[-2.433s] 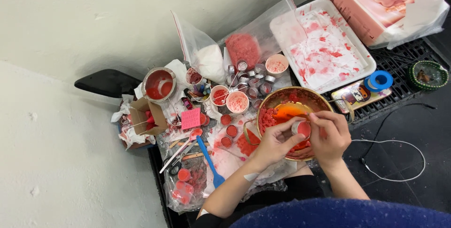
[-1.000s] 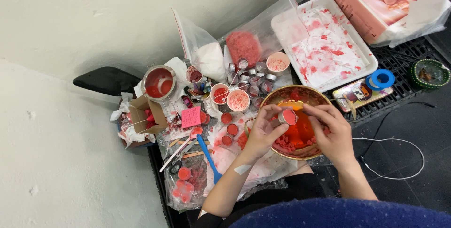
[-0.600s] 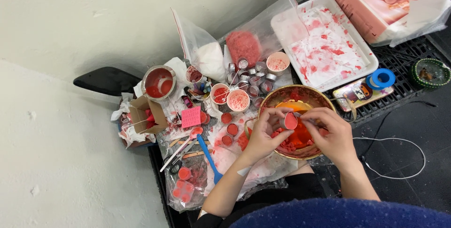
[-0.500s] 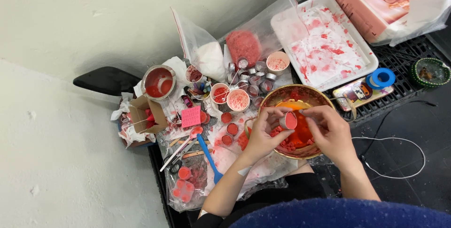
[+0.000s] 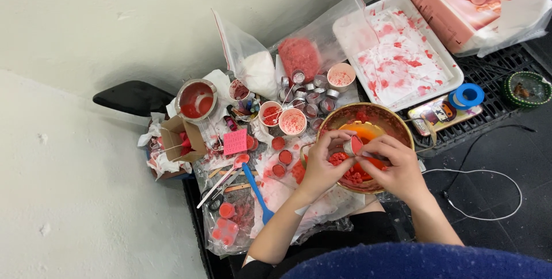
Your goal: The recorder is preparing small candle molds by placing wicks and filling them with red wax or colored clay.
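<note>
Both hands on a small red-filled cup over the metal bowl.

Left hand (image 5: 322, 164) and right hand (image 5: 394, 167) are close together, fingertips pinching the small cup (image 5: 354, 144), tilted, red face showing, above the round metal bowl (image 5: 397, 119). Bowl holds orange liquid and red crumbs. Left of the bowl: blue spatula (image 5: 257, 192), two paper cups (image 5: 292, 122) of red bits. Far right: stained white tray (image 5: 402, 54), blue tape roll (image 5: 466, 96).

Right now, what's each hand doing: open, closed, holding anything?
Left hand: closed on the small red-filled metal cup, over the gold bowl.
Right hand: fingers closed on the same cup.
</note>
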